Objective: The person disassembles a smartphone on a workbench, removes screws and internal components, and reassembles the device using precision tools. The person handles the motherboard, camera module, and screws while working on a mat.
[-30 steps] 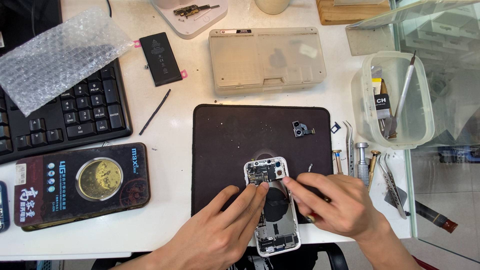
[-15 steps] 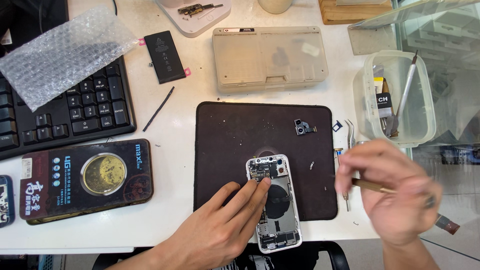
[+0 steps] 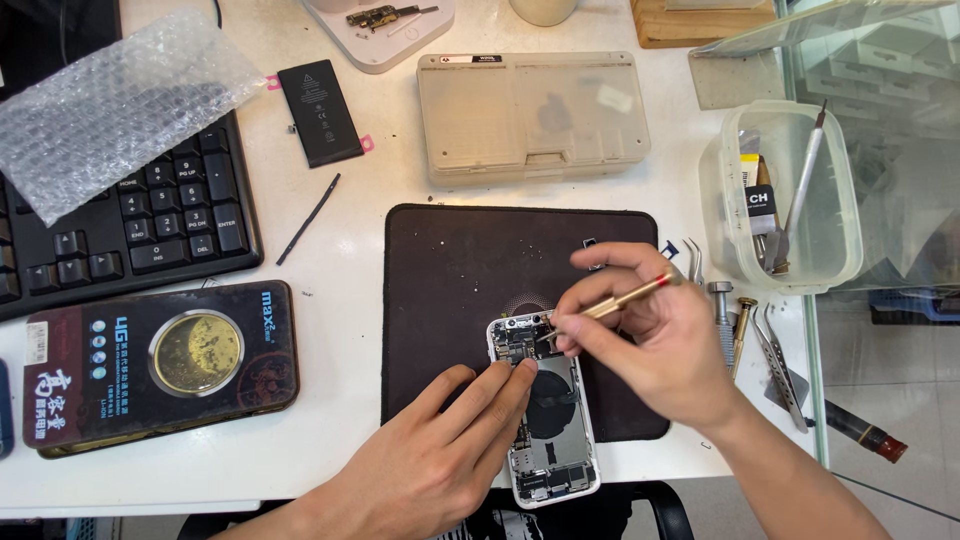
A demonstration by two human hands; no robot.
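Nearest the camera, the left hand (image 3: 430,470) lies flat at the table's (image 3: 340,420) near edge, its fingers (image 3: 495,390) stretched forward and pressing on the left rim of the opened phone (image 3: 545,410); this hand clamps on nothing, it only steadies. The phone lies on the near part of the dark mat (image 3: 470,270), its back off and inner parts showing, long axis running from the near edge away, slightly tilted. Just beyond it the right hand (image 3: 650,340) has its grip closed around a thin brass-coloured screwdriver (image 3: 625,297), pinched between thumb and fingers. The tool slants down and to the left, its tip meeting the upper end of the phone near the camera corner. So the phone lies down-left of the right hand's grip, and both hands touch or nearly touch it. To the right, loose tweezers (image 3: 775,350) and drivers rest beside the mat. Farther off stand a clear plastic tub (image 3: 780,200), a beige case (image 3: 530,115), a loose battery (image 3: 320,112) and a keyboard (image 3: 120,240) under bubble wrap (image 3: 110,100).
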